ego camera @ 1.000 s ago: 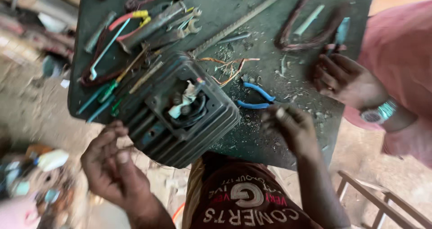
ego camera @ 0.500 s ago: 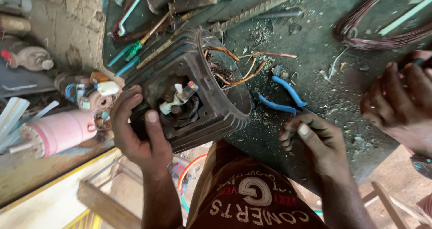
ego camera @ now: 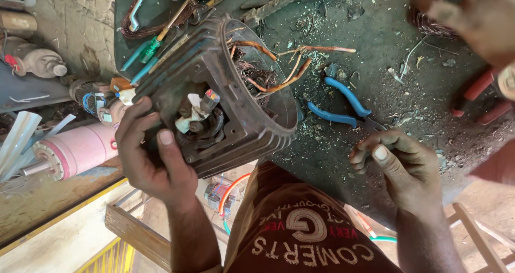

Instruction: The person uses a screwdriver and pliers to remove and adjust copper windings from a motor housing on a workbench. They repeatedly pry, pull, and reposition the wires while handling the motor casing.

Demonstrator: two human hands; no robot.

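The motor housing (ego camera: 214, 96) lies tilted at the near edge of the table (ego camera: 375, 80), copper wires (ego camera: 279, 64) sprouting from its open end. It looks heavy, rigid and greasy, so the finned rim seems the surest hold; the wires look easily bent. The left hand (ego camera: 153, 155) has its fingers wrapped around the housing's near end. The right hand (ego camera: 399, 163) rests curled beside it, pinching nothing clearly visible. Blue-handled pliers (ego camera: 340, 104) lie close by; another person's hand (ego camera: 477, 15) hovers beyond.

A dark, ribbed motor housing (ego camera: 214, 96) lies tilted at the edge of the green surface (ego camera: 375, 64), open end up, copper wires (ego camera: 279, 69) spilling out. Blue-handled pliers (ego camera: 338, 104) lie just beside it.
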